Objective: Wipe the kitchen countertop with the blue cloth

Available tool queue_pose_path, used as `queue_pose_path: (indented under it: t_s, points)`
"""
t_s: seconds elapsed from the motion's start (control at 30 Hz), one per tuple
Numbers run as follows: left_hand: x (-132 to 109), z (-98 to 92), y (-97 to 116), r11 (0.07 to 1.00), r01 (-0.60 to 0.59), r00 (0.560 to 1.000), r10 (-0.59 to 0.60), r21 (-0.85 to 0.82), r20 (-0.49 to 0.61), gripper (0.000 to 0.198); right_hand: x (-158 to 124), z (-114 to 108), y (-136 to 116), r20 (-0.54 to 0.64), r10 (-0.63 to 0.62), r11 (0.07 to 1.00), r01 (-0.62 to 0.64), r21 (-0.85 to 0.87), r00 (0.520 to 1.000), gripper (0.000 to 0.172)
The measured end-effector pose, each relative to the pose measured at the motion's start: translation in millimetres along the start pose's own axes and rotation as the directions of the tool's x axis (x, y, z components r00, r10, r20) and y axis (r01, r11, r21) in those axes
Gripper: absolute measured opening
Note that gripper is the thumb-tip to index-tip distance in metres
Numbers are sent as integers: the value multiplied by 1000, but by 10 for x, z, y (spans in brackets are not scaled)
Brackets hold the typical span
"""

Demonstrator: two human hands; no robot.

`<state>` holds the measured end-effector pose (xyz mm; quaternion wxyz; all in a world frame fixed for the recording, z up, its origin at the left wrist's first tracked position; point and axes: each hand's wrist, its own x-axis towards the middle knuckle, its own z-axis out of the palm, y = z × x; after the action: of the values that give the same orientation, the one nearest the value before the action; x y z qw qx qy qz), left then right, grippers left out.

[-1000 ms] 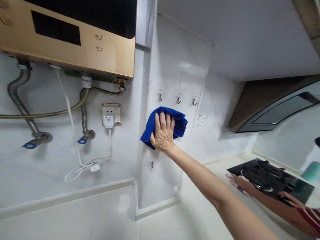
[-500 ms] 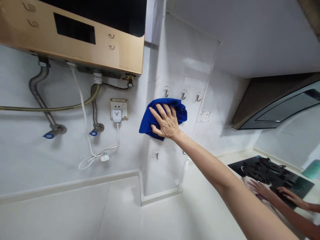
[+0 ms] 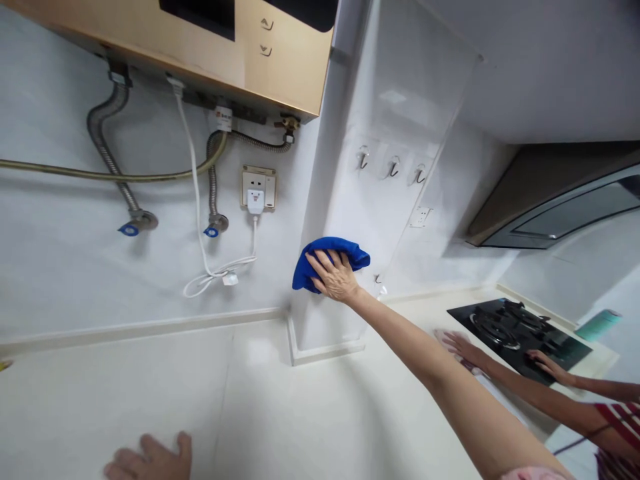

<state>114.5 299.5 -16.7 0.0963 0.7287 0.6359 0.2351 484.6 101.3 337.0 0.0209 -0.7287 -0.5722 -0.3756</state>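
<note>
Working from left to right around the white pillar (image 3: 390, 220), I see a gold water heater (image 3: 285, 73) up on the wall to its left, with braided hoses (image 3: 109, 130) hanging below. My left hand (image 3: 153, 460) is low and well to the left of the pillar, cut off by the bottom edge, its fingers loosely bent and apart with nothing visible in them; I cannot tell whether it touches the white bench (image 3: 280, 400). A white plug (image 3: 255, 200) sits in the wall socket just left of the pillar. The blue cloth (image 3: 301, 270) is against the pillar's lower part, reaching its left edge, and my right hand (image 3: 337, 275) is on it, fingers spread out over the fabric rather than clenched. Three hooks (image 3: 393, 167) run in a row on the pillar above the cloth. Right of the pillar, a co-worker's hand (image 3: 463, 350) lies on a pale cloth (image 3: 443, 337) beside the black stove (image 3: 520, 333), and the dark range hood (image 3: 550, 200) hangs higher up.
</note>
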Motion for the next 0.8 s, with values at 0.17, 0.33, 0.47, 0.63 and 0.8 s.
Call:
queue_pose_path:
  t_s: [0.17,0.33,0.47,0.63,0.8]
  points:
    - [55,98,-41,998,25,998,-22,-57,59,91,12,-88,0,237,-312,949,290,125,920,56]
    - [157,165,-117,984,107,982,-82,-141,169,91,549,-434,225,75,-282,942,262,208,957,51]
    - [85,99,-142,989,54,985,-30,-136,172,85,997,-880,370,-147,-30,994,44,96,989,49]
    - [-43,25,-115,988,-22,986,47,-154,159,90,1038,-884,155,-64,60,987,-68,-143,996,55]
    - [-116,-41,-71,977,-42,985,76,-211,156,95,647,-186,-188,34,18,982,-11,-189,999,52]
